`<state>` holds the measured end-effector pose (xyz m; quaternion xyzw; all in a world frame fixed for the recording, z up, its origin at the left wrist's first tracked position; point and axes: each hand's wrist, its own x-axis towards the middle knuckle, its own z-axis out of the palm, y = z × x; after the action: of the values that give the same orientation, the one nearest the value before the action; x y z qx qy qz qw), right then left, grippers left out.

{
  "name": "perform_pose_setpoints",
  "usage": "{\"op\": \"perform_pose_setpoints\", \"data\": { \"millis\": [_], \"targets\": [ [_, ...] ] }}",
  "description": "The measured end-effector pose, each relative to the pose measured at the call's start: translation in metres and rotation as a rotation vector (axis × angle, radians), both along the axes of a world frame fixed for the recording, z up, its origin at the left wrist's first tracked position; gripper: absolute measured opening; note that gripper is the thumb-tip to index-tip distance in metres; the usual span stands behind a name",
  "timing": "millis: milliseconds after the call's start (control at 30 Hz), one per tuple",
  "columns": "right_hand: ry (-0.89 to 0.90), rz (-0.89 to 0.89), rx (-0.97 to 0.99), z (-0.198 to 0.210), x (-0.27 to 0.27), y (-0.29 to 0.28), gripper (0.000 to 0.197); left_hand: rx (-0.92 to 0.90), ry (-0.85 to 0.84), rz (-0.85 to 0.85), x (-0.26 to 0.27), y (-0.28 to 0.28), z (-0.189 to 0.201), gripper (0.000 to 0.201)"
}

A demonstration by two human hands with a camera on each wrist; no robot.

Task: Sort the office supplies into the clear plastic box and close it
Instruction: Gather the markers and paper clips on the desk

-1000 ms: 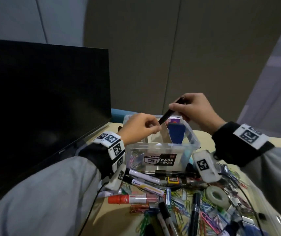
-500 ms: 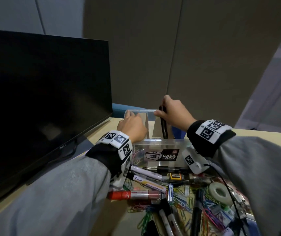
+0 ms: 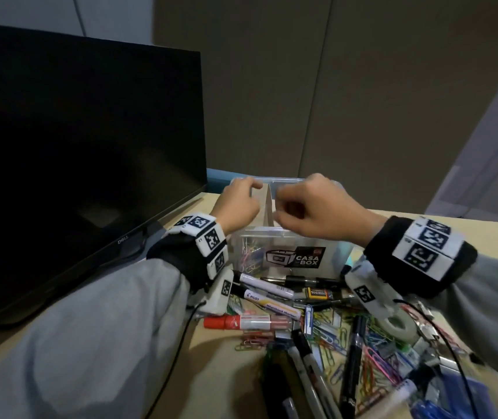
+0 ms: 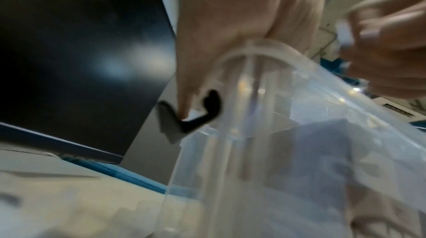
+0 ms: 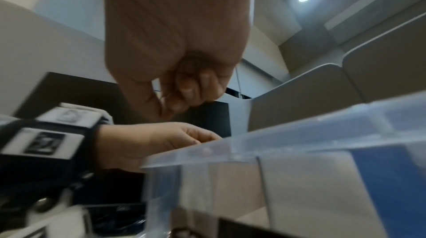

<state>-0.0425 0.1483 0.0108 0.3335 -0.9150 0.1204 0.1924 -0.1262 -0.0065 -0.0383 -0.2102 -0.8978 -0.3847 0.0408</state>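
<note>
The clear plastic box (image 3: 284,235) with a CASA BOX label stands open on the desk, split by a cardboard divider (image 3: 267,207). Coloured paper clips (image 3: 250,257) lie in its left compartment, and a blue item (image 5: 392,178) shows through the wall on the right. My left hand (image 3: 238,204) is over the left compartment, its fingers curled at the divider's top edge. My right hand (image 3: 311,204) hovers over the right compartment. The right wrist view shows its fingers (image 5: 184,87) curled into the palm with nothing in them. The black pen is out of sight.
A black monitor (image 3: 75,146) stands close on the left. In front of the box lies a pile of markers, pens and paper clips, with a red marker (image 3: 241,322), a black marker (image 3: 353,352) and a tape roll (image 3: 398,326). A grey partition stands behind the desk.
My right hand brought the black pen down into the box and let it go; it now holds nothing. My left hand stayed at the divider.
</note>
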Motion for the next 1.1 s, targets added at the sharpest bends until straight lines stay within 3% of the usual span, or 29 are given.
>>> {"op": "perform_pose_setpoints", "data": {
  "millis": [100, 200, 267, 433, 600, 867, 1100],
  "targets": [
    [-0.16, 0.059, 0.18, -0.008, 0.019, -0.001, 0.025, -0.004, 0.176, -0.079, 0.015, -0.015, -0.002, 0.026],
    [-0.276, -0.011, 0.445, -0.034, 0.032, -0.005, 0.023, -0.082, 0.485, -0.227, 0.04, -0.03, 0.0, 0.011],
    [-0.322, -0.088, 0.545, -0.052, 0.036, -0.009, 0.026, -0.188, 0.553, -0.355, 0.055, -0.04, 0.004, 0.003],
    [-0.426, -0.175, 0.582, -0.085, 0.028, -0.014, 0.023, -0.582, 0.445, -0.547, 0.072, -0.049, -0.001, 0.008],
    [-0.436, -0.273, 0.601, -0.096, 0.021, -0.013, 0.027, -0.846, 0.305, -0.604, 0.077, -0.042, -0.023, 0.02],
    [-0.437, -0.284, 0.545, -0.097, 0.023, -0.014, 0.027, -0.975, 0.29, -0.591, 0.078, -0.029, -0.036, 0.024],
    [-0.473, -0.314, 0.509, -0.084, 0.036, -0.02, 0.02, -0.903, 0.332, -0.601, 0.078, -0.032, -0.033, 0.025]
  ]
}}
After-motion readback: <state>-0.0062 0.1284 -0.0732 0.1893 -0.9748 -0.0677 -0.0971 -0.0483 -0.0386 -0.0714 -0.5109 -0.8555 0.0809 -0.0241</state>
